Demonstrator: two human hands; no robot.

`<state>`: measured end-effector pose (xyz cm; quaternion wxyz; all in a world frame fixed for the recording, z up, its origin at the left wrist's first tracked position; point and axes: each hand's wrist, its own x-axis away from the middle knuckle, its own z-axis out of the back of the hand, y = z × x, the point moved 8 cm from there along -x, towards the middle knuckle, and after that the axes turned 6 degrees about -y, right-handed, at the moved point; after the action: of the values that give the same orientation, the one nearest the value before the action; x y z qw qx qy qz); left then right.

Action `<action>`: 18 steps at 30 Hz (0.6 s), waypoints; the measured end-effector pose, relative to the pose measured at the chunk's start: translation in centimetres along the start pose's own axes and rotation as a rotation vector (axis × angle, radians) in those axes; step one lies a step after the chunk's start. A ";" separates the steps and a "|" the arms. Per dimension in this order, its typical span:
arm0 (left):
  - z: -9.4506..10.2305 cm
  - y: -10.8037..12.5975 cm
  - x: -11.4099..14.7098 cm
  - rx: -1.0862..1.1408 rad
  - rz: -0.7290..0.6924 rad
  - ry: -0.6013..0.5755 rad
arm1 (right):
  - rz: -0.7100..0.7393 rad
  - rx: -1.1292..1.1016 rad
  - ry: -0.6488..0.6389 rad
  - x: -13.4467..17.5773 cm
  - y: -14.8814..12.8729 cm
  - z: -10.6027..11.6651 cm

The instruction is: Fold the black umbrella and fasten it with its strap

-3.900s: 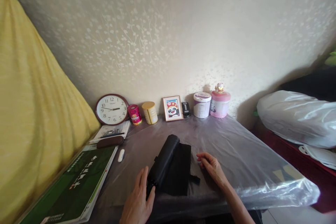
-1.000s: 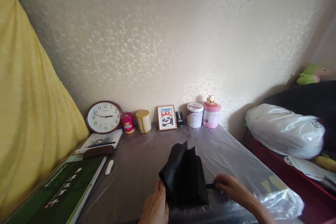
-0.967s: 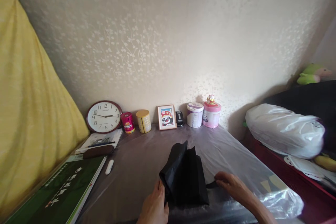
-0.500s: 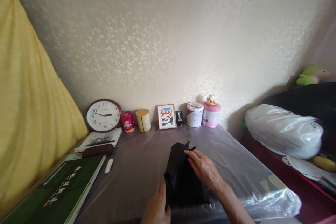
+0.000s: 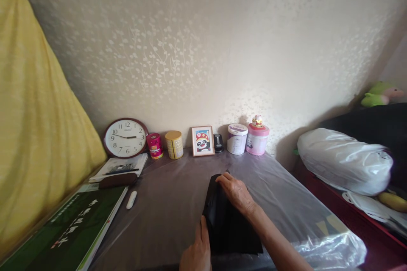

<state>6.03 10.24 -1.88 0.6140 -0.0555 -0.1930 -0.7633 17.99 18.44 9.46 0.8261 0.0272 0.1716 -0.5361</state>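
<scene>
The round clock shows the numerals 12, 3, 6 and 9 among its hours; the line under the 12 is illegible. White Chinese characters on the green book and print on the magenta tin and purple-and-white tub cannot be made out.

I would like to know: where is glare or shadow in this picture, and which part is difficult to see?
Head view: glare whitens the plastic cover near its front right corner; head view: shadow falls on the wall behind the white tub; head view: the black item is so dark that its folds hardly show, though the clock looks sharp.
</scene>
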 end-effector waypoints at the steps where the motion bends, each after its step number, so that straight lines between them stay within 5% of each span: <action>1: -0.3 0.0 -0.1 -0.031 0.023 0.004 | 0.020 0.013 -0.013 -0.3 -0.5 -0.4; 10: -1.0 0.6 -0.2 -0.106 0.106 0.000 | 0.088 0.124 -0.053 -1.6 -2.5 -5.5; 18: -0.1 -1.0 0.9 0.012 0.015 -0.015 | 0.074 0.061 -0.043 -1.5 -2.3 -6.0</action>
<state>4.88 9.53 -1.87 0.6184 -0.0591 -0.2019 -0.7571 13.81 20.15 4.64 0.8476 0.0474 0.1361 -0.5106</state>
